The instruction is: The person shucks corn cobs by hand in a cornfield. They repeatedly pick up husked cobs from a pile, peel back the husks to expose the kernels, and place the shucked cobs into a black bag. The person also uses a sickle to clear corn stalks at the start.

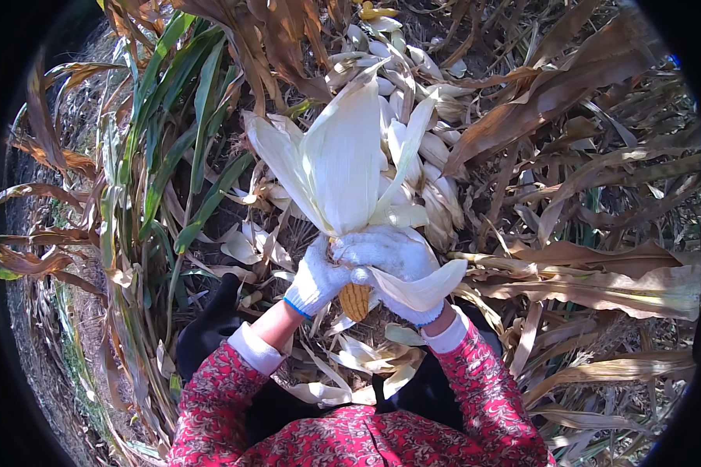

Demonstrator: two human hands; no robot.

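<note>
Both my hands wear white knitted work gloves and meet around one ear of corn [354, 302], whose orange-yellow kernels point down toward my body. My left hand [318, 277] grips it from the left. My right hand [394, 265] wraps over it from the right, hiding much of the ear. Pale husk leaves [342, 163] fan out beyond my hands, peeled back from the kernels. One loose husk strip [426, 287] curls over my right hand and wrist.
A long heap of ears in their husks [412, 140] lies beyond my hands. Green corn leaves [175, 134] stand at the left, and dry brown stalks and leaves [596, 280] cover the right. Torn husks [374, 359] lie on the ground between my legs. A bare yellow ear [377, 13] shows at the top.
</note>
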